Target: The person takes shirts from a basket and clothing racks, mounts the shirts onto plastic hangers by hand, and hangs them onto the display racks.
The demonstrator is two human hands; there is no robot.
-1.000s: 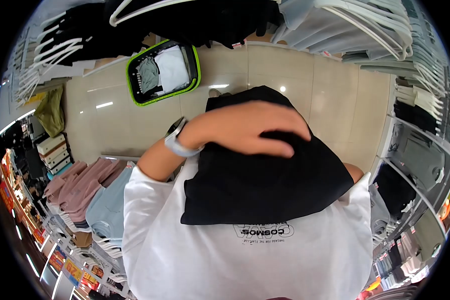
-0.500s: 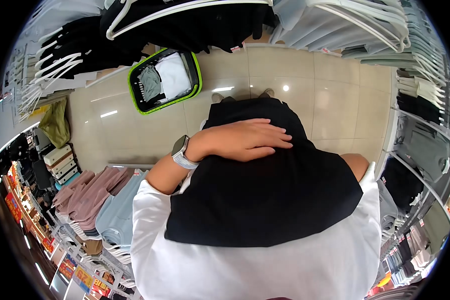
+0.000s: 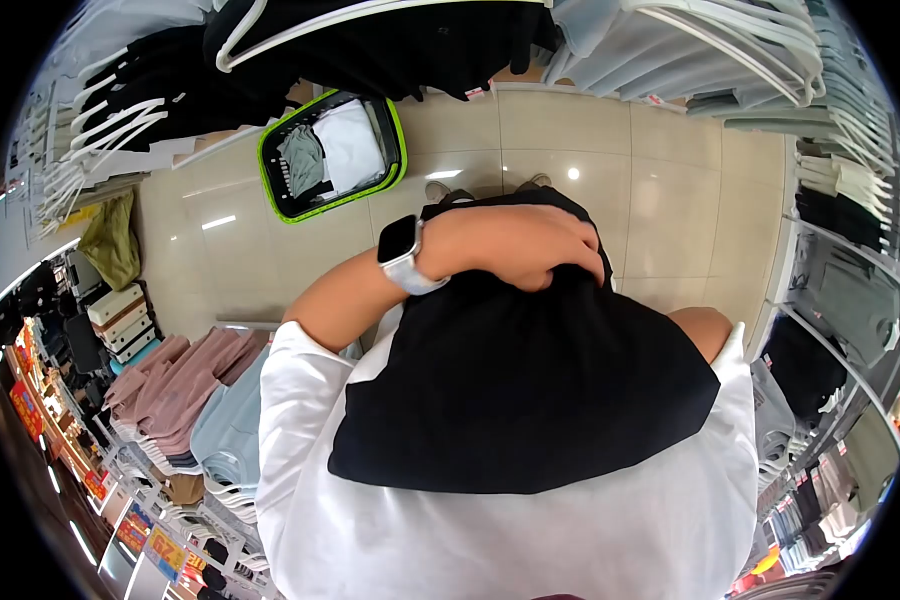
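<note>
One bare hand, the left hand (image 3: pixel 530 245), is visible, palm down on a black garment (image 3: pixel 530 400). Its fingers are bent and the thumb is drawn in toward them; the hand is mostly closed, with the cloth gathered between thumb and fingers and creases spreading from the grip. The right hand lies out of sight, so its opening and any hold cannot be told; of that side, only part of the right arm (image 3: pixel 703 333) shows, at the garment's edge. The black garment lies under the left hand and spreads from there back toward the wearer, over the front of a white shirt (image 3: pixel 530 550). A smartwatch (image 3: pixel 400 242) with a pale band encircles the left wrist. Just ahead of the left hand, a pair of shoes (image 3: pixel 437 191) rests on the tiled floor (image 3: pixel 670 200). Ahead and to the left of this hand stands a green-rimmed basket (image 3: pixel 403 150) containing a grey-green cloth (image 3: pixel 303 158) beside a white cloth (image 3: pixel 350 148). Well ahead of the hand hang black clothes (image 3: pixel 400 65), with grey clothes (image 3: pixel 690 60) to their right. Left of the hand and nearer the wearer hang pink clothes (image 3: pixel 185 375), beside light blue clothes (image 3: pixel 232 430).
</note>
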